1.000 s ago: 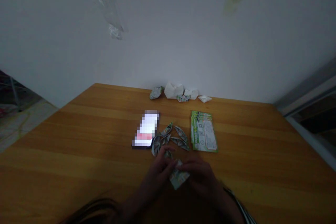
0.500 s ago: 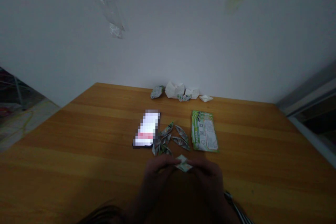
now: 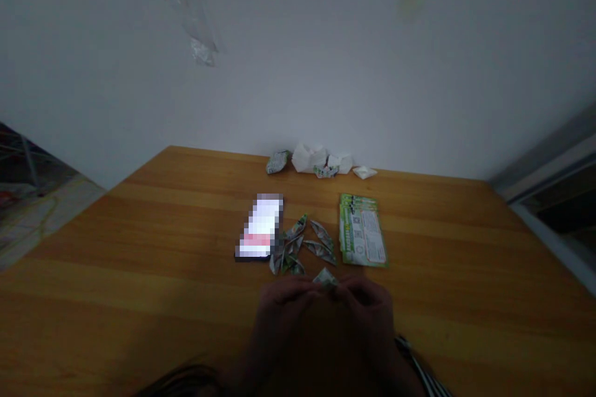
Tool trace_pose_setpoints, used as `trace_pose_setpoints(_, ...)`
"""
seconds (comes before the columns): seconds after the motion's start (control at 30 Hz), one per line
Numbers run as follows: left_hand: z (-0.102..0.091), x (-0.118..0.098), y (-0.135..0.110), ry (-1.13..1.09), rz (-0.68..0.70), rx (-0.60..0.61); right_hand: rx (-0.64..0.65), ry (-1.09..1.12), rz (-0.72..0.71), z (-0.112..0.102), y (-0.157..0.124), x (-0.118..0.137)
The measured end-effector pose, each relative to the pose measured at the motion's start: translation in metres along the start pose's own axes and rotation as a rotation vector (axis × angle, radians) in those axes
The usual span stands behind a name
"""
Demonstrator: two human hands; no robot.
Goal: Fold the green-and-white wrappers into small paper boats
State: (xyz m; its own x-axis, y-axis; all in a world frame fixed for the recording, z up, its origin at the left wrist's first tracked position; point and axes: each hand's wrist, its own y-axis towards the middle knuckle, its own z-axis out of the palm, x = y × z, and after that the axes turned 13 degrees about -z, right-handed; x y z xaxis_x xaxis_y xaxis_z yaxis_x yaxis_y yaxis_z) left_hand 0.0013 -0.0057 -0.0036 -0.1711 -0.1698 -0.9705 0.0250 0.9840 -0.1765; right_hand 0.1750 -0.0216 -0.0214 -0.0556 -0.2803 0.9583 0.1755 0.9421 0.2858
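Between my two hands is a small folded paper (image 3: 325, 277), pale with greenish print, its pointed top showing above the fingertips. My left hand (image 3: 285, 302) pinches its left side, and my right hand (image 3: 367, 302) pinches its right side. The lower part of the paper is hidden by the fingers. Just beyond my hands lie several folded paper pieces (image 3: 321, 252), narrow and pointed, printed in green and grey. To their right rests a stack of green and white printed leaflets (image 3: 364, 236).
A phone (image 3: 261, 226) with a lit, blurred screen lies left of the folded pieces on the wooden table (image 3: 162, 229). Along the wall are crumpled white paper (image 3: 308, 158), a crumpled printed paper ball (image 3: 278, 162) and a small white folded paper (image 3: 364, 172).
The folded paper showed a diamond shape with two points; now only its upper point shows above my fingers. My hands have drawn slightly closer around it.
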Motion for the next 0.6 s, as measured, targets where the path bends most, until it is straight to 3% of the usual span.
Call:
trace_pose_setpoints(0.13, 0.01, -0.007, -0.002, -0.13, -0.268, -0.018, -0.055, -0.012, 0.116, 0.011, -0.002, 0.002)
trace_pose_setpoints(0.2, 0.013, -0.01, -0.002, -0.247, -0.334, -0.012, -0.105, 0.012, 0.15, 0.015, -0.003, 0.002)
trace_pose_setpoints(0.37, 0.016, -0.009, 0.001, -0.285, -0.379, 0.039, -0.128, 0.079, 0.075, 0.018, -0.004, -0.003)
trace_pose_setpoints(0.53, 0.012, -0.001, 0.008, -0.105, -0.34, 0.208, 0.073, 0.09, 0.047, 0.01, -0.003, -0.01)
trace_pose_setpoints(0.6, 0.011, 0.002, 0.008, 0.027, -0.278, 0.221, 0.143, 0.092, 0.05, 0.008, -0.003, -0.011)
